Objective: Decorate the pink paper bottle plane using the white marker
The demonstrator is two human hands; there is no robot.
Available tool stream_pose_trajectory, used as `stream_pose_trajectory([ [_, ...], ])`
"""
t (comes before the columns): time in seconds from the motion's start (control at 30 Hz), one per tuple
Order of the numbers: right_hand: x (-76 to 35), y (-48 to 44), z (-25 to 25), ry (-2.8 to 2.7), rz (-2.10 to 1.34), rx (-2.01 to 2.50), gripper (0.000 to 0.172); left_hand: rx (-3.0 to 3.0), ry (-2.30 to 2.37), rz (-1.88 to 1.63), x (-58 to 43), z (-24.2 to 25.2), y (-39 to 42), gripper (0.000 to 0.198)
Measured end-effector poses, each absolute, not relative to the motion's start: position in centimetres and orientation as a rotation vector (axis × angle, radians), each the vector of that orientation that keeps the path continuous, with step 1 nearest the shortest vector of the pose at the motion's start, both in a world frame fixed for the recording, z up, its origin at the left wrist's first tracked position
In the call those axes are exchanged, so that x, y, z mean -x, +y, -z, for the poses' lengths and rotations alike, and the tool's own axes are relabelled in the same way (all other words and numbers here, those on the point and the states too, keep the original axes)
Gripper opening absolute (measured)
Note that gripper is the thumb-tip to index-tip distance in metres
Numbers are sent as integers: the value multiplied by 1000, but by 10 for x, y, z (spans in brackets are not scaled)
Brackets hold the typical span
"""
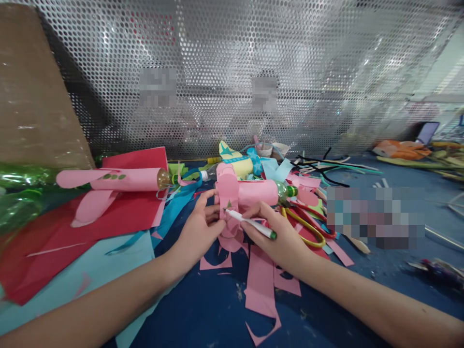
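Observation:
My right hand (281, 234) grips a white marker (255, 224) with a green end, its tip on a pink paper wing (228, 181). A small green star shape shows on the paper by the tip. My left hand (195, 234) pinches the left edge of that wing, fingertips partly behind it. The wing lies across a pink paper-wrapped bottle (258, 193), whose green cap points right. Just right of my right hand lie scissors (306, 234) with yellow and red handles. Cut pink paper scraps (259, 285) lie below both hands.
Another pink paper-wrapped bottle (134, 180) with green dots rests at left on red paper (123, 212). Light blue sheets (126, 270) lie beneath. Behind stand a yellow and blue paper-wrapped bottle (241, 166), a perforated metal screen (217, 53) and a cardboard panel (36, 92). Dark pipe cleaners (322, 169) lie at right.

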State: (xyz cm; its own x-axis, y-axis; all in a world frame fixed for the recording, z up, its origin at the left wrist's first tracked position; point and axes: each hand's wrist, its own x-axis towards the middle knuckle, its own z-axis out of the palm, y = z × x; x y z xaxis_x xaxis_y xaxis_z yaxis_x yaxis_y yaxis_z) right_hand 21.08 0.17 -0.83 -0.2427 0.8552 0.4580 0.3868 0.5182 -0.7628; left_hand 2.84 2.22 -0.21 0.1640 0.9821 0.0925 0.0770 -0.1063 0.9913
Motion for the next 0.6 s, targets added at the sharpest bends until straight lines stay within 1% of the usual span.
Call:
stream_pose_trajectory([
  [0.6,-210,0,6,-1838,-629,1044,2,-1435,1097,-1112,-29,1,20,55],
])
